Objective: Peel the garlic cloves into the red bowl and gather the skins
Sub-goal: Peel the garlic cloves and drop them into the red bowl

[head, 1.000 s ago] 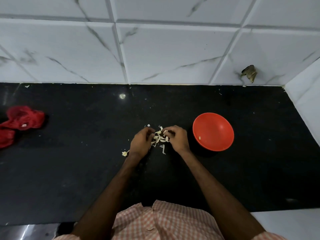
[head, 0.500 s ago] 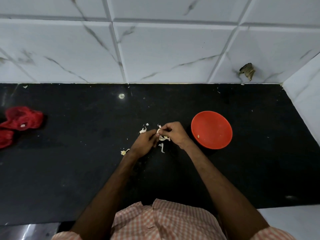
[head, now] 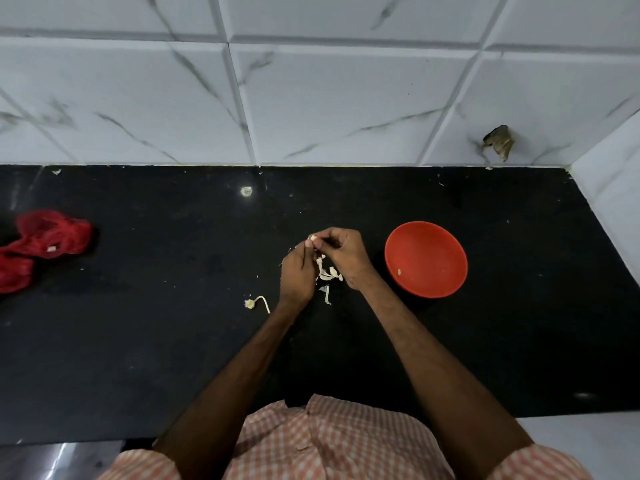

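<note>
A small white garlic clove (head: 313, 238) is pinched between the fingertips of my left hand (head: 297, 277) and my right hand (head: 343, 252), held just above the black counter. Pale garlic skins (head: 329, 273) lie on the counter between and under my hands. To the right stands the red bowl (head: 426, 259), with one small peeled clove (head: 399, 271) inside near its left wall. A garlic stem with its root end (head: 255, 302) lies left of my left wrist.
A red mesh bag (head: 41, 242) lies crumpled at the counter's left edge. White marbled tiles form the back wall, and a side wall closes the right end. The black counter (head: 156, 323) carries scattered skin flecks.
Both hands have lifted slightly off the skin pile and come together around one clove. The skins that were under my fingers now lie exposed below them. The bowl has not moved.
</note>
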`<state>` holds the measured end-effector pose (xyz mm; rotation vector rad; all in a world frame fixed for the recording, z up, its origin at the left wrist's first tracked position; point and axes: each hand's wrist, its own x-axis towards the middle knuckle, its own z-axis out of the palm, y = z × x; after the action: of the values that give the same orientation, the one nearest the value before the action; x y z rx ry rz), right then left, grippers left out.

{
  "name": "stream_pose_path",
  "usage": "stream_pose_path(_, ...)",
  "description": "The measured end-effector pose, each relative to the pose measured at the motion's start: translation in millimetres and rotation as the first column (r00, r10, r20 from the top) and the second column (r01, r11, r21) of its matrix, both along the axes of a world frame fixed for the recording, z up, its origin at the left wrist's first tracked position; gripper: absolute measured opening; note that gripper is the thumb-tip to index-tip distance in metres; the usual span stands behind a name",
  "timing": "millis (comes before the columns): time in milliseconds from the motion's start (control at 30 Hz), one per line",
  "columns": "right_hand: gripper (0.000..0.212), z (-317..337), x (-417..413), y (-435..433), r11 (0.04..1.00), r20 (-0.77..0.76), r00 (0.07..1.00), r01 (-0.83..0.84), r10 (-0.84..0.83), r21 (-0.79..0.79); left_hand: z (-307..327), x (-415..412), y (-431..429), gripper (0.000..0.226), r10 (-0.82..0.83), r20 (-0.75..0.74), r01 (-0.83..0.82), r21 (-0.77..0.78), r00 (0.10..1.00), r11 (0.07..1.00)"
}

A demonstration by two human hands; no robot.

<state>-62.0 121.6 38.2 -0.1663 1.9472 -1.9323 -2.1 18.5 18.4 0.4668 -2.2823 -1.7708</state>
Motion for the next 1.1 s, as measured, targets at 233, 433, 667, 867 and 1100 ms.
stream_pose_path(233,0.015,-9.8,7.2,7.2,0.998,0.099,0.995,0.029,-0.034,0.051,-2.4,3.6,-9.1,0.039,-0.120,0.143,0.135,-0.100,0.982,0.986)
stream_pose_path(433,0.011,-23.6,9.3,10.3,0.980,0.077,0.997,0.006,-0.022,0.199,-14.6,0.0,-19.9,0.033,-0.161,0.233,0.184,-0.077,0.959,0.980)
stream_pose_path(667,0.006,-26.9,13.2,2.9,0.971,0.157,0.986,0.021,-0.060,0.239,-21.7,2.2,-23.6,0.030,-0.069,0.244,0.073,-0.006,0.967,0.997)
stream_pose_path(867,0.006,-25.1,14.3,-1.0,0.951,0.169,0.981,0.038,-0.094,0.308,-19.4,4.7,-22.6,0.032,-0.093,0.281,0.117,-0.070,0.955,0.991)
stream_pose_path(1100,0.006,-26.2,18.7,-10.4,0.955,0.177,0.974,0.084,-0.139,0.286,-13.9,1.0,-33.7,0.028,-0.091,0.319,0.125,-0.088,0.943,0.988)
